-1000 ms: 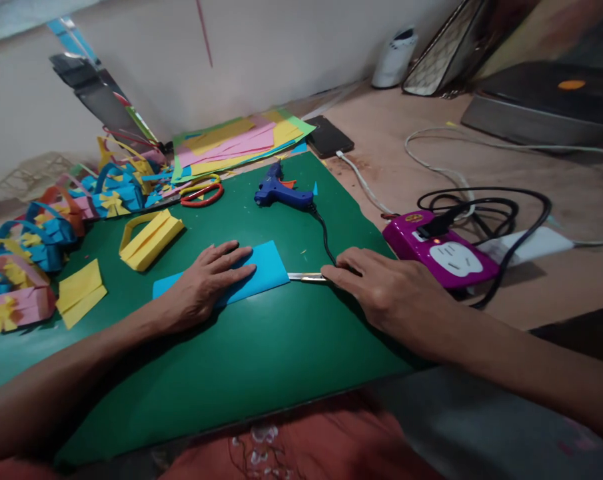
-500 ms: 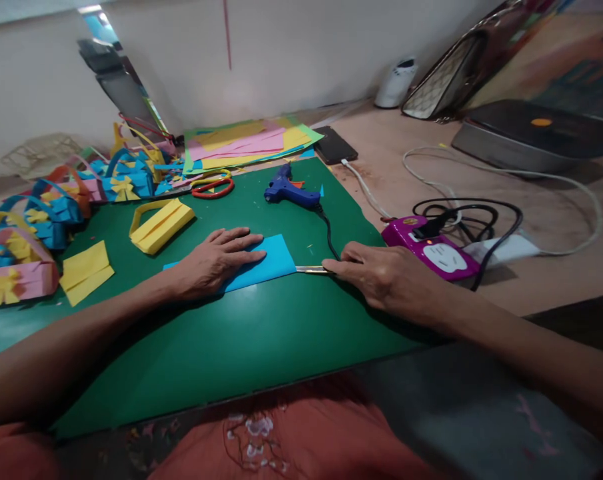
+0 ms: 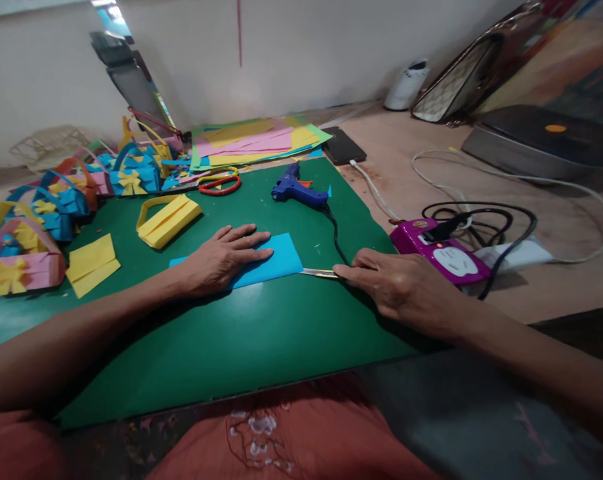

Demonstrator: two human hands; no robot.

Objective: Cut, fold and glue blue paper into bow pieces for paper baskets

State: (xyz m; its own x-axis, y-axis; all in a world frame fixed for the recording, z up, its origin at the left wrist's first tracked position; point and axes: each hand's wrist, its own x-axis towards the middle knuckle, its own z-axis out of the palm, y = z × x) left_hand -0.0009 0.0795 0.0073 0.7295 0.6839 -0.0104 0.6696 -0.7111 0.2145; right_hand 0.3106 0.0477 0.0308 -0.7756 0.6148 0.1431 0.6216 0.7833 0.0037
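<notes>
A blue sheet of folded paper (image 3: 278, 257) lies on the green mat (image 3: 261, 340). My left hand (image 3: 226, 259) presses flat on it, fingers stretched out and a little apart. My right hand (image 3: 391, 280) is closed round a cutter knife (image 3: 321, 273); only its thin, narrow front part shows, and the handle is hidden in my fist. The knife's tip meets the right end of the blue paper. Beyond the paper rests a blue glue gun (image 3: 301, 190), its black cord running toward my right hand.
Left are a yellow paper basket (image 3: 170, 223), a creased yellow paper (image 3: 94, 263) and several finished paper baskets (image 3: 24, 270). Scissors (image 3: 220, 185), coloured sheets (image 3: 256, 140) and a phone (image 3: 342, 145) lie behind. A purple power socket (image 3: 444, 253) with tangled cords sits right.
The whole view has shifted slightly, moving things rightward in the picture. The knife lies at a slightly different slant at the paper's right end. My left hand stays flat on the paper.
</notes>
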